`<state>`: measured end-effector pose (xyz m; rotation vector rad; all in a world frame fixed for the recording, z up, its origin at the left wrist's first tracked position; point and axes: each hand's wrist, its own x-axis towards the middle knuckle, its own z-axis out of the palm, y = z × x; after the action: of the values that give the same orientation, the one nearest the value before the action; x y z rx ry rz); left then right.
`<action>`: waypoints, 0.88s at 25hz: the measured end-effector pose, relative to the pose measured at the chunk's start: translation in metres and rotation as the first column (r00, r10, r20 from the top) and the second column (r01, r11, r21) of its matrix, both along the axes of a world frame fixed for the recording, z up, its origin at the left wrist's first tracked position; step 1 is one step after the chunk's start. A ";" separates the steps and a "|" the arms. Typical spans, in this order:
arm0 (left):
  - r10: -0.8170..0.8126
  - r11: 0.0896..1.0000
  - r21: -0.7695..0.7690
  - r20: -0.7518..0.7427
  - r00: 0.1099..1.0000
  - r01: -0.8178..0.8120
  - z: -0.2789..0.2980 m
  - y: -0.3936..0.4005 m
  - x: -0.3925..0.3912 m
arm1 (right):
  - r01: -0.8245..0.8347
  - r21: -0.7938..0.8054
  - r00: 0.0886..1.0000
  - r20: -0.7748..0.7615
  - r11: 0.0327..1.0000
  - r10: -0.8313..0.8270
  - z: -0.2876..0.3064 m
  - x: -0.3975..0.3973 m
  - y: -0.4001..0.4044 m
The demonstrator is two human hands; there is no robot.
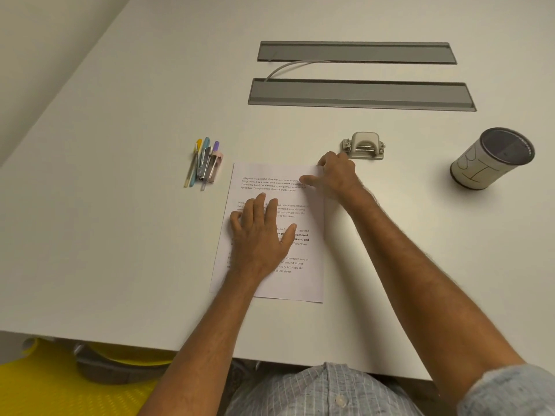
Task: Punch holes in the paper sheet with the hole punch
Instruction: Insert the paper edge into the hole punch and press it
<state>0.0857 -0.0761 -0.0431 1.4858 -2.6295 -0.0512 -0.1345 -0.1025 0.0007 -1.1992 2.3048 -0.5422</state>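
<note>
Two hands (264, 232), one sheet (303, 283), one punch (363, 146)

Printed paper sheet (303, 283) flat on table; beige hole punch (364, 146) just beyond.

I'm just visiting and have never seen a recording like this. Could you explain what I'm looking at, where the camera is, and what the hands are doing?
There is no machine here: a person wears a camera on the head, looking down at a white table. The left hand lies flat on a printed paper sheet, fingers spread. The right hand is at the sheet's far right corner; whether it is pinching the corner is hard to tell. Just beyond it sits a grey hole punch, not yet touched. To the left lie some pens; a cup stands at the right. Two grey slots are set into the table farther back.
</note>
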 end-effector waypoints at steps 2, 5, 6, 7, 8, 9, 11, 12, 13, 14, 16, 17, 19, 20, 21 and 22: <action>-0.004 1.000 0.002 0.000 1.000 0.004 0.000 0.000 0.000 | 0.013 -0.015 0.999 0.047 1.000 -0.013 0.004 -0.001 -0.004; -0.003 1.000 0.002 0.000 1.000 0.003 0.001 0.000 0.000 | 0.101 -0.069 0.969 0.234 0.992 -0.083 0.009 -0.003 -0.004; -0.003 1.000 0.002 -0.002 1.000 0.003 0.001 0.000 0.000 | 0.148 -0.067 0.939 0.322 0.987 -0.119 0.012 -0.002 -0.001; -0.003 1.000 0.004 -0.004 1.000 0.003 0.001 0.000 0.001 | 0.186 -0.058 0.901 0.409 0.981 -0.147 0.014 -0.002 0.003; -0.003 1.000 0.009 -0.006 1.000 0.004 0.001 0.000 0.001 | 0.200 -0.044 0.860 0.487 0.979 -0.154 0.016 0.000 0.009; -0.003 1.000 0.014 -0.010 1.000 0.003 0.001 0.000 0.001 | 0.199 -0.026 0.821 0.551 0.980 -0.152 0.018 0.003 0.018; 0.001 1.000 0.018 -0.012 1.000 -0.001 0.001 0.000 0.000 | 0.202 0.006 0.753 0.639 0.979 -0.160 0.021 0.014 0.039; 0.003 1.000 0.019 -0.012 1.000 -0.003 0.001 0.000 0.000 | 0.213 0.015 0.728 0.664 0.977 -0.169 0.020 0.020 0.049; 0.004 1.000 0.021 -0.014 1.000 -0.003 0.000 0.000 0.000 | 0.230 0.025 0.706 0.684 0.973 -0.184 0.017 0.025 0.060; 0.004 1.000 0.024 -0.015 1.000 -0.004 0.000 0.000 0.000 | 0.244 0.031 0.691 0.696 0.969 -0.196 0.014 0.031 0.070; 0.006 1.000 0.025 -0.018 1.000 -0.005 -0.001 0.000 0.000 | 0.267 0.033 0.713 0.666 0.963 -0.220 0.004 0.042 0.086; 0.007 1.000 0.026 -0.021 1.000 -0.006 -0.002 0.000 0.000 | 0.272 0.024 0.744 0.628 0.962 -0.227 0.000 0.047 0.093; 0.010 0.999 0.032 -0.027 1.000 -0.009 -0.002 0.000 -0.001 | 0.269 -0.014 0.807 0.549 0.963 -0.218 -0.004 0.055 0.105; 0.013 0.999 0.037 -0.030 0.999 -0.012 -0.002 0.000 -0.001 | 0.259 -0.034 0.830 0.519 0.965 -0.205 -0.005 0.057 0.109; 0.017 0.999 0.039 -0.035 0.999 -0.016 -0.002 -0.001 -0.001 | 0.255 -0.051 0.840 0.506 0.966 -0.195 -0.007 0.058 0.111; 0.019 0.999 0.041 -0.045 0.999 -0.017 -0.002 -0.001 -0.001 | 0.259 -0.063 0.838 0.510 0.964 -0.192 -0.008 0.058 0.112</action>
<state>0.0847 -0.0771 -0.0451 1.5022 -2.5940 -0.1364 -0.0766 0.0094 -0.0074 -0.7208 1.9819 -0.9776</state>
